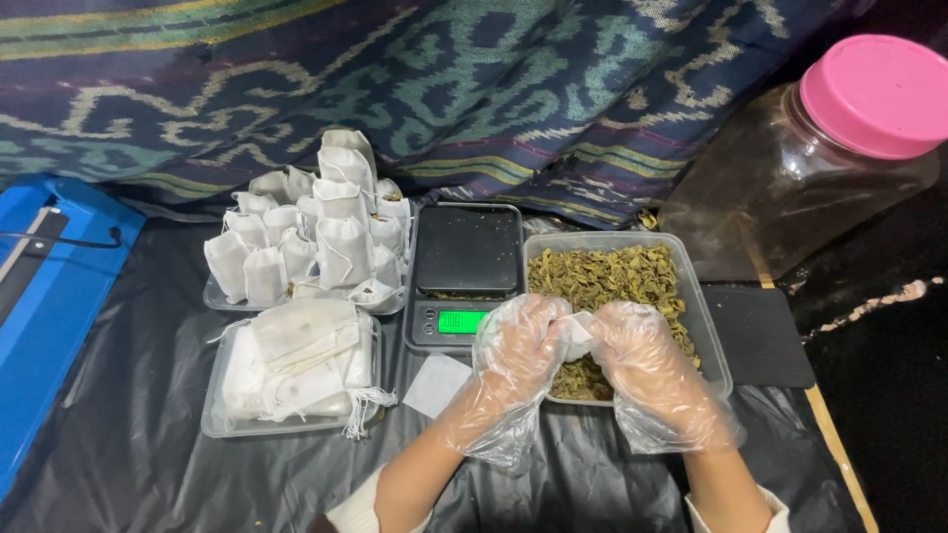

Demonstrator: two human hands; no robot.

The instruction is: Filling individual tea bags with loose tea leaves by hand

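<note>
Step in hand: judging by the pose, a small white bag (576,334) is being opened or filled over the tub of dried leaves (711,336); both gloved hands meet on it.
Left hand (513,360): in a loose clear plastic glove, fingers curled in and pinching the left side of the bag's mouth.
Right hand (647,365): gloved the same way, fingers bent and pressed on the bag's right side; the fingertips are hidden behind the glove's folds, so how hard they grip I cannot tell.
Where the bag is: held in the air above the near left corner of the tub, just beside the near right corner of the scale (466,266).
How the bag looks: thin white paper or mesh, crumpled, mostly covered by the hands; whether it has leaves in it cannot be seen.
What the next move calls for: my guess is a steady hold on the mouth so leaves do not spill onto the black sheet (148,464).
Scale: black platform bare, green display lit.
Filled bags (316,237): standing upright in a tray at the far left of the sheet.
Flat bags (296,360): stacked with their strings in a nearer tray.
Jar (820,158): clear with a pink lid, lying tilted at the far right.
</note>
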